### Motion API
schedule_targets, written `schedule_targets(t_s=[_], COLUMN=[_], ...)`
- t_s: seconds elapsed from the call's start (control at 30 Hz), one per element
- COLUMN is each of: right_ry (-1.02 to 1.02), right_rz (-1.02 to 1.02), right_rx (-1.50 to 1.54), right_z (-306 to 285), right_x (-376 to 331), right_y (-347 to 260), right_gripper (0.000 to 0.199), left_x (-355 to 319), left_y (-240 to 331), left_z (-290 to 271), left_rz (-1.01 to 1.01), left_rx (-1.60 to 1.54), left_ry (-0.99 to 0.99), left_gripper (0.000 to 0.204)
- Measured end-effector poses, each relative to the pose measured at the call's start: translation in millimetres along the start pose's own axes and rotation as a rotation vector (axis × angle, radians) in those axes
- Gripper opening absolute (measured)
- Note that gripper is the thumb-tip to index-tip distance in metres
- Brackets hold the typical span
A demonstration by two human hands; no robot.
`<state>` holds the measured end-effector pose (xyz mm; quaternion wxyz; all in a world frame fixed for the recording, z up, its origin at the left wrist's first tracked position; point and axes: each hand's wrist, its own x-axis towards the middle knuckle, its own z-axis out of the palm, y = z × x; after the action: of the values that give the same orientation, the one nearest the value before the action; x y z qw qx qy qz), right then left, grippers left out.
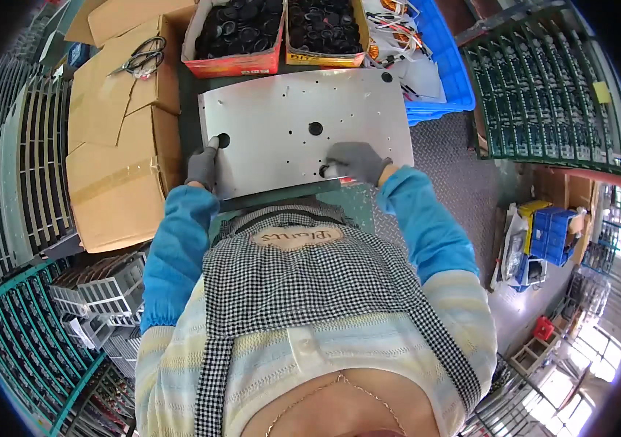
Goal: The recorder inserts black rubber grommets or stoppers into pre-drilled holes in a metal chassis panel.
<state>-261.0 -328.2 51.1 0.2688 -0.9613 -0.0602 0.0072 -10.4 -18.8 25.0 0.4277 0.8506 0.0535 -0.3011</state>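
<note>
Head view: a flat, pale grey rectangular metal plate with round holes (288,120) lies on the dark green tabletop (350,200), its long sides running left to right in front of the person.
Left hand: the grey-gloved left hand (202,164) sits at the plate's near-left corner, fingers (212,143) pressed together and pointing up beside a large round hole at the left edge; whether the thumb hooks under the edge cannot be told.
Right hand: the grey-gloved right hand (358,160) rests on the plate near its near-right edge, fingers curled close together over a hole there; it seems to pinch a small part, though the glove hides it.
Plate edges: the near edge overhangs toward the chequered apron (303,269); the far edge lies just beside a red tray of black round parts (237,33) and a yellow tray of black round parts (325,29).
Left room: brown cardboard boxes (117,131) stand close to the plate's left edge, with black-handled scissors (141,58) on top.
Right room: a blue plastic crate (442,65) touches the far-right corner; beyond the right edge, grey patterned floor (463,182) lies open.
</note>
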Motion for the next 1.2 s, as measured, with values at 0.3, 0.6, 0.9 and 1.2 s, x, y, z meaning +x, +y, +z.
schedule_targets(t_s=[0.3,0.6,0.9,1.2], right_ry=[-0.292,-0.256,0.258,0.619], right_rz=[0.101,0.213,0.587,0.886], right_rx=[-0.039,0.02,0.069,-0.21], right_z=[-23,-14,-10,15], right_x=[36,49,16,-115], right_y=[0,1,3,18], right_gripper=[0.019,0.029,0.028,0.019], left_x=[-5,-3,-5,-9], left_y=[6,-4,-1,10], left_z=[-3,-3,1,3], left_rz=[-0.05,-0.013,0.087,0.008], left_rx=[0.001,0.041,0.037,-0.018], left_ry=[-0.002,0.042,0.016,0.001], left_gripper=[0.08,0.078,0.076,0.075])
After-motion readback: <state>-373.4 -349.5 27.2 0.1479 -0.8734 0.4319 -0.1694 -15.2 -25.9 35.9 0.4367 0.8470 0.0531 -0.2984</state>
